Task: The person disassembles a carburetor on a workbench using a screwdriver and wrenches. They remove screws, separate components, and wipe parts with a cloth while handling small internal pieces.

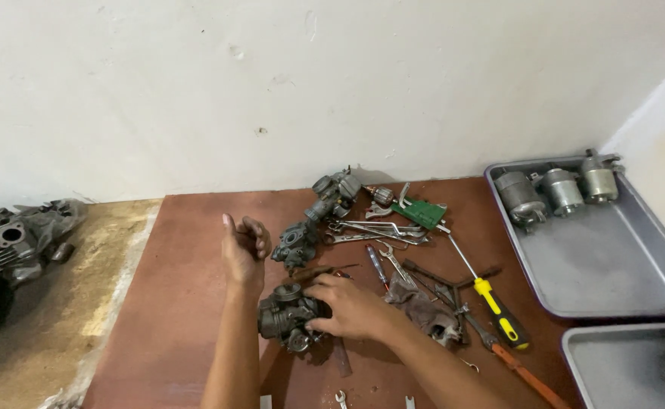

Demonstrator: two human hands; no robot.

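Nearest me, my right hand grips a grey carburetor on the brown tabletop, fingers curled around its right side. It sits upright, round throat facing up, its long axis running leftward from that hand. Just beyond it, my left hand hovers raised, fingers loosely curled, holding nothing. A second carburetor lies just right of that hand.

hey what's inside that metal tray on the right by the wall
The metal tray holds three grey cylindrical motor-like parts lined up along its far edge. The remainder of its floor shows only bare, dusty metal. Whatever lies beneath those parts is covered.
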